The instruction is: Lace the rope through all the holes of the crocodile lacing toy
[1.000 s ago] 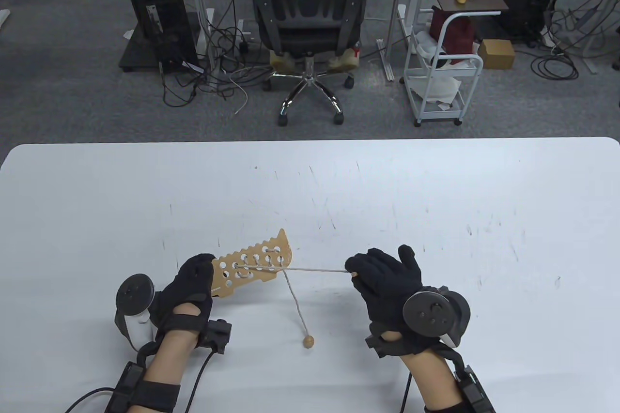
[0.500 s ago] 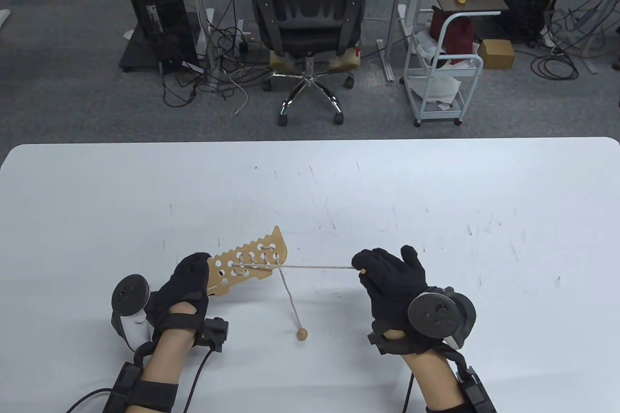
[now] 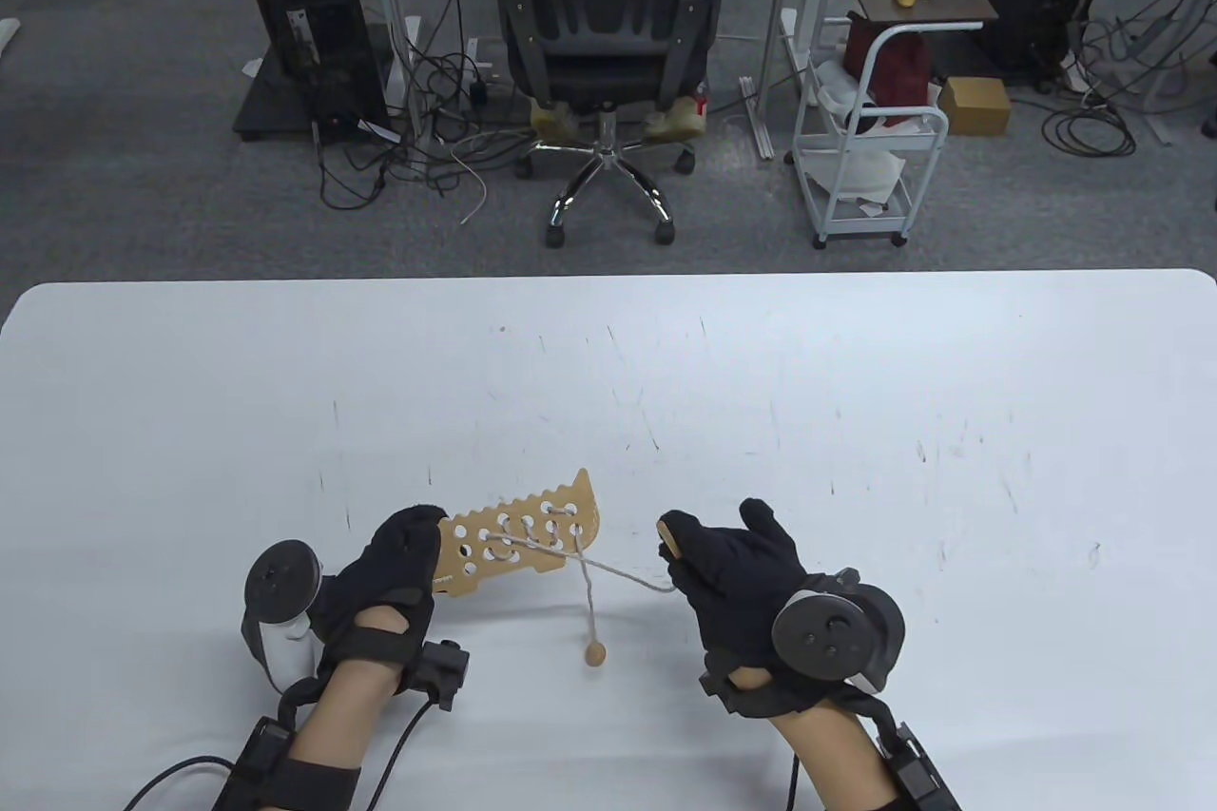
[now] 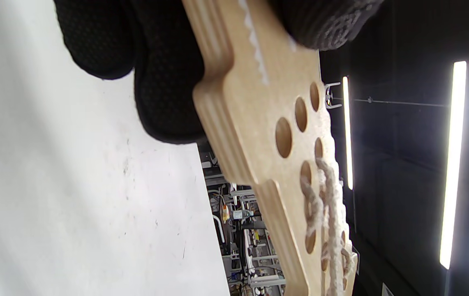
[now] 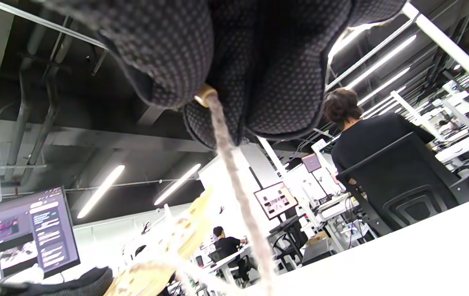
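We see the left hand [image 3: 404, 554] gripping the crocodile lacing toy [image 3: 523, 537] by its narrow end, raised above the desk [image 3: 856, 393] near its near edge. Just to the toy's right, the right hand [image 3: 727, 559] pinches the wooden needle [image 3: 669, 533] of the rope [image 3: 623, 573], which sags slack; the rope's bead [image 3: 595, 654] rests between both hands.

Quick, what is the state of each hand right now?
Left hand: closed, gripping the crocodile toy by its end.
Right hand: closed, pinching the wooden needle of the rope.
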